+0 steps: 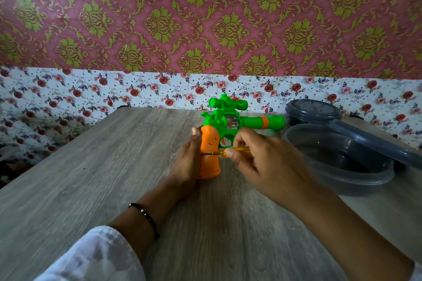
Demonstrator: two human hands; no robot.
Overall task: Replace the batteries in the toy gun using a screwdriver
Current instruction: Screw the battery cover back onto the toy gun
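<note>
One toy gun (230, 125) is being held upright near the middle of the surface (96, 166), its long axis running left to right. The green barrel is pointing right, a green scope is sitting on top, and the orange handle is pointing down, its butt resting on the surface. The handle is being gripped from the left by the left hand (187, 162), the thumb curled round its upper back edge. One screwdriver (228, 151) with a clear yellow handle is being pinched in the right hand (265, 162); it is lying almost level, its dark tip pointing left and being pressed against the side of the orange handle. So each grip is closed round its own thing.

At the right, one grey plastic bowl (338, 162) is standing on the surface, and one matching lid (315, 109) is lying just beyond it. A dark beaded bracelet (146, 217) is being worn on the left wrist.

The surface is grey wood grain. Behind it, a white rose-printed band is being topped by pink wallpaper with green-gold damask.
</note>
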